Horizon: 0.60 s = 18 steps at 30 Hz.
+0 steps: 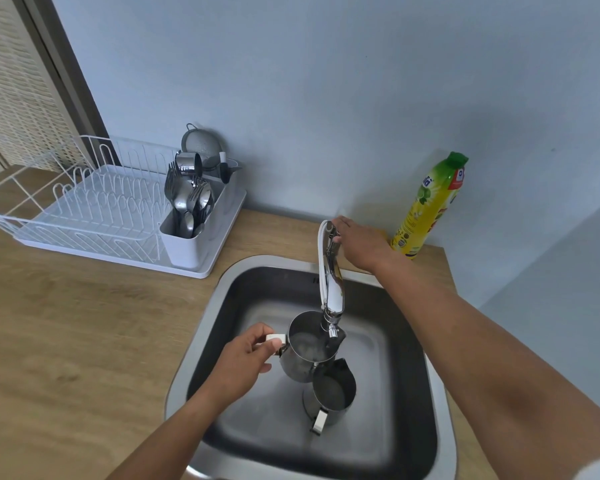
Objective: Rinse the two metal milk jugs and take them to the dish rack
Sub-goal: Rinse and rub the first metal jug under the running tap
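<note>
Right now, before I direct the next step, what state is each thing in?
first jug: upright under tap, water inside.
second jug: upright in sink, untouched.
left hand: pinches first jug's handle.
right hand: grips tap lever.
tap: running or not, cannot tell.
dish rack: on counter, cutlery in holder.
soap bottle: upright, capped.

Holding a shiny stainless-steel milk jug [305, 351] by its flat handle in the left hand [246, 355], right under the spout of a chrome swivel tap [331, 282], over a square steel sink [205, 323] set in a pale wooden counter [84, 323]. Grasping the tap's top with the right hand [357, 244], a second matching steel jug [329, 393] upright on the sink floor just beside the first. Off to the left, a white wire dish rack [94, 202] with a caddy of steel cutlery [187, 199]; by the right wall, a tall yellow bottle with a green cap [430, 206].
</note>
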Tool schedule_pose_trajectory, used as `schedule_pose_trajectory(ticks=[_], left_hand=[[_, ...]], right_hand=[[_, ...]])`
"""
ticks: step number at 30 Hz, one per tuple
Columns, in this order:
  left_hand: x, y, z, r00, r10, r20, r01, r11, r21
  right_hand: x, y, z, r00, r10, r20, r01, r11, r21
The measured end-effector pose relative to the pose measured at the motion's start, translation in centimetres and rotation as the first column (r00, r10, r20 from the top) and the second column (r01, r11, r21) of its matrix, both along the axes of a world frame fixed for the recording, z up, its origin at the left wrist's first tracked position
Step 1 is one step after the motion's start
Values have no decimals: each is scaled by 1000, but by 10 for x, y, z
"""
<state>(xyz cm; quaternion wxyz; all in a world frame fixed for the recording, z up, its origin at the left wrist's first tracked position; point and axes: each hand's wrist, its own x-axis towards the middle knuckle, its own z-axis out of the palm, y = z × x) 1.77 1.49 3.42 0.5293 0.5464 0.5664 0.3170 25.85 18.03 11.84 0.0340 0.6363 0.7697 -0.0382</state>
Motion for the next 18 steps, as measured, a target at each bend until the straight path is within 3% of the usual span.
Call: schedule_pose_trajectory(ticks=[6,9,13,15,18], left_hand=[[0,1,0,1000,-6,0,6,1000,1],[0,0,0,1000,-11,-7,11,1000,6],[-1,1,-1,1000,-10,-13,11,1000,11],[-1,2,-1,1000,-7,-7,7,1000,10],[-2,3,-1,1000,-10,-7,10,1000,14]], right_hand=[[0,-1,0,999,-26,-29,26,1000,-14],[0,-6,-1,983,-82,-166,77,996,-39],[5,-31,-15,870,-207,-448,207,977,-51],[11,-56,-29,821,-287,-494,280,956,-91],[15,-107,-55,748,-435,-502,338,900,-276]])
